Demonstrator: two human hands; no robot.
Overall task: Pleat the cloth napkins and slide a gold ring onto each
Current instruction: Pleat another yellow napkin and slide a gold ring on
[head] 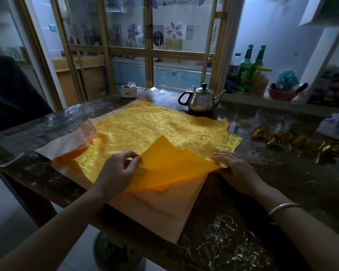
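While the near corner lies turned back: a yellow napkin (160,130) is spread at the centre of the frame on a stack of peach napkins (164,208). Its plain underside shows as an orange flap (170,165) between the two hands.
Left hand (117,171): thumb and curled fingers pinch the flap's left edge, at lower centre of the frame.
Right hand (233,169): fingers straight and close together, lying flat on the napkin's right edge where the fold ends; a silver bangle (284,207) circles that wrist.
Fold line: it runs across the frame from one hand to the other, and the unfolded cloth stretches from the fingertips toward the top of the frame.
Step in hand: by the look of it, the first pleat, barely begun; no napkin appears pleated or ringed.
Next move: it likely turns on each new crease running parallel to that hand-to-hand line as the cloth is gathered up-frame.
Gold rings (294,141): a loose row at the right of the frame on the dark table (282,182), apart from the napkin and nearer the right hand than the left.
Background: a steel teapot (202,100) stands just beyond the napkin's far edge, with green bottles (250,69) at upper right.
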